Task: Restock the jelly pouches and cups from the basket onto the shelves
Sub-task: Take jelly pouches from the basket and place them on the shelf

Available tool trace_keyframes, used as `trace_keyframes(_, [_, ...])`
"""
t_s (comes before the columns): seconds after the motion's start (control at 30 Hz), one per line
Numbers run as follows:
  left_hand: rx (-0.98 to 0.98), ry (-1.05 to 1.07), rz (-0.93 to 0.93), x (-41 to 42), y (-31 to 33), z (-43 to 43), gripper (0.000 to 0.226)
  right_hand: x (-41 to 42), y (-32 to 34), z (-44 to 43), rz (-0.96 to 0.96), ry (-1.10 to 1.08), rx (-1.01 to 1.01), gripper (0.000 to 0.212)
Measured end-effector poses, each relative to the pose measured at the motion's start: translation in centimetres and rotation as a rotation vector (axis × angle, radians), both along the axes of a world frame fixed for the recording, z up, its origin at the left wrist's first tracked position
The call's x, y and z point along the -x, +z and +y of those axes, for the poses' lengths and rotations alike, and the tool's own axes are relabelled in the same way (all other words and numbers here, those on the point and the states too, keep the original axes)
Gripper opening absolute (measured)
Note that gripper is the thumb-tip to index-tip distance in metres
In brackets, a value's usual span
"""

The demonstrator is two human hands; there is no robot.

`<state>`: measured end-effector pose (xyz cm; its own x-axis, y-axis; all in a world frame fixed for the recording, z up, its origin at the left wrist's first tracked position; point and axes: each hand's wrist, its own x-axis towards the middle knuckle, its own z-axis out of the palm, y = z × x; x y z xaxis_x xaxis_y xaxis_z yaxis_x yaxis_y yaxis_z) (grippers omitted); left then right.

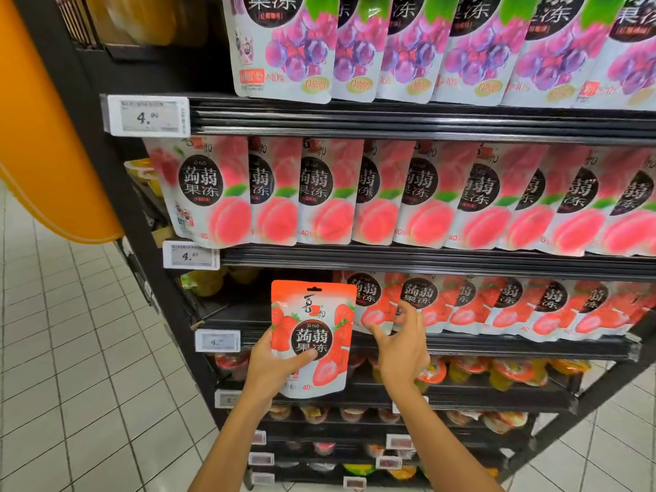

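Note:
My left hand [273,363] holds a red-and-white strawberry jelly pouch [314,324] upright in front of the third shelf, thumb across its front. The pouch hangs before a dark gap [245,307] at the left end of the strawberry pouch row [497,307]. My right hand [401,346] is just right of the held pouch with fingers spread, its fingertips touching the leftmost shelved strawberry pouch [376,307]. Peach pouches [355,193] fill the shelf above and grape pouches [390,47] the top one. Jelly cups [497,374] sit on the lower shelves. The basket is out of view.
Price tags [148,116] clip to the shelf edges on the left. An orange curved panel [46,136] stands left of the black shelf frame [106,179]. White tiled floor [88,367] lies to the left and the lower right.

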<state>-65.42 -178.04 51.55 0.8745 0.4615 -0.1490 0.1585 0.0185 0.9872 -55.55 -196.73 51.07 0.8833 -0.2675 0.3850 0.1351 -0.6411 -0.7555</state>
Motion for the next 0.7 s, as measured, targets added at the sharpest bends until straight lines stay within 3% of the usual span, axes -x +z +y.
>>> trace_keyframes(0.17, [0.013,0.001,-0.018,0.1,0.5,-0.1,0.058,0.5,0.4,-0.3,0.026,0.031,-0.103,0.06])
trace_keyframes(0.23, [0.013,-0.005,-0.022,0.1,0.5,-0.2,0.058,1.2,0.6,-0.3,-0.023,0.076,-0.147,0.049])
trace_keyframes(0.33, [0.005,-0.009,-0.024,-0.1,0.6,-0.3,0.059,2.9,0.6,-0.4,0.023,0.392,-0.366,0.021])
trace_keyframes(0.4, [0.003,-0.017,-0.043,-0.3,0.9,-0.3,0.059,4.2,0.9,-0.1,0.229,0.694,-0.415,0.031])
trace_keyframes(0.47, [0.011,-0.046,-0.071,-0.6,1.3,-0.3,0.061,4.7,0.9,0.5,0.374,0.864,-0.421,0.037])
trace_keyframes(0.7, [-0.127,0.006,-0.208,-1.2,2.7,-0.4,0.069,2.9,2.7,1.9,0.367,0.714,-0.65,0.041])
